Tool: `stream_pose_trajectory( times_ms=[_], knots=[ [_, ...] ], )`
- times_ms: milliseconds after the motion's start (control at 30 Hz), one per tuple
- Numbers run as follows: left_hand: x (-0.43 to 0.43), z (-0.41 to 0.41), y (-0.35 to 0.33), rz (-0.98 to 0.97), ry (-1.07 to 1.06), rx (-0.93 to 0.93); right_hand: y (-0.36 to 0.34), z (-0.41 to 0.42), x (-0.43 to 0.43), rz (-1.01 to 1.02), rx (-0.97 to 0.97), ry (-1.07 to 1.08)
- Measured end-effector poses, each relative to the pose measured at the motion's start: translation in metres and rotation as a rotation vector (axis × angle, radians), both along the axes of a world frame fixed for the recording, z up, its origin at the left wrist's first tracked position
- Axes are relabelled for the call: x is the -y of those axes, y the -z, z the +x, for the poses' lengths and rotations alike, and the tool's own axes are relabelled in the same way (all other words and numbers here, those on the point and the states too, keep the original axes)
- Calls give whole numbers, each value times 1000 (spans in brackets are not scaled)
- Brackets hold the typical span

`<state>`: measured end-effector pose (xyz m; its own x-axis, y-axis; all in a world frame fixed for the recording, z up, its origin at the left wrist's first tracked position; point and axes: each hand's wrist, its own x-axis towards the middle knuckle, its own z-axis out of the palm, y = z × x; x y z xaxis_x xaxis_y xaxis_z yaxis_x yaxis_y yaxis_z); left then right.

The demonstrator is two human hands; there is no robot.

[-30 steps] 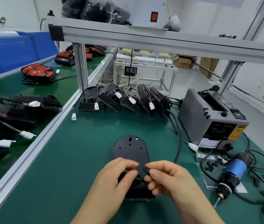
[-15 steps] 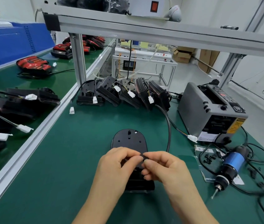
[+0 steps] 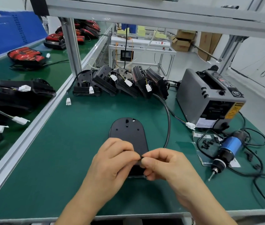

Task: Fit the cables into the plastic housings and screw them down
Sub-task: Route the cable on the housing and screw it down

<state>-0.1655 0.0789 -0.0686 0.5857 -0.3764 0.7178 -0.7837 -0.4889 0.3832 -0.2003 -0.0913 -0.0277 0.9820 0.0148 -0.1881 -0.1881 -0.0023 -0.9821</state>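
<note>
Pinching one small dark piece (image 3: pixel 141 158) together, the left hand (image 3: pixel 112 161) and right hand (image 3: pixel 162 164) meet fingertip to fingertip, fingers curled. The black housing (image 3: pixel 128 135) lies flat beneath the fingers. The grey cable (image 3: pixel 169 120) arcs away just beyond the right fingers.

A grey automatic tape dispenser (image 3: pixel 209 101) sits on a green bench mat (image 3: pixel 63 151), its yellow warning label facing the viewer. Well to the left of the dispenser, an upright aluminium post (image 3: pixel 71 46) rises from the bench edge to a grey overhead shelf beam (image 3: pixel 144 10) that runs above the dispenser. Behind and left of the dispenser, on the pale floor, stands a white metal trolley (image 3: pixel 141 46) carrying test equipment with orange and black leads. Directly behind the dispenser, further back, are stacked cardboard boxes (image 3: pixel 182 40). Far left of the dispenser, beyond an aluminium side rail (image 3: pixel 31 132), a large blue plastic crate (image 3: pixel 7 31) stands by a second green surface.
</note>
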Motion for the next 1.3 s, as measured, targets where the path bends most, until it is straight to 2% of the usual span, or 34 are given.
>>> stream_pose_trajectory(
  times_ms=[133, 200, 333, 400, 700, 1033, 1300],
  knots=[
    [2, -3, 2, 72, -32, 102, 2, -3, 1, -5, -25, 37],
    [3, -4, 4, 63, -43, 81, 5, -4, -1, 0, -32, 80],
    [-1, -3, -1, -116, -136, -257, 12, -7, -7, -77, 23, 175],
    [-1, -4, -2, -99, -160, -343, 17, -8, -10, -170, 59, 207],
    [5, -5, -4, -79, -170, -346, 32, -7, -20, -605, 297, 282],
    [3, -3, -1, -69, -146, -337, 33, 1, -21, -826, 436, 274],
    [2, -2, 3, -57, -96, -286, 20, 18, -6, -1181, 727, 254]
  ],
)
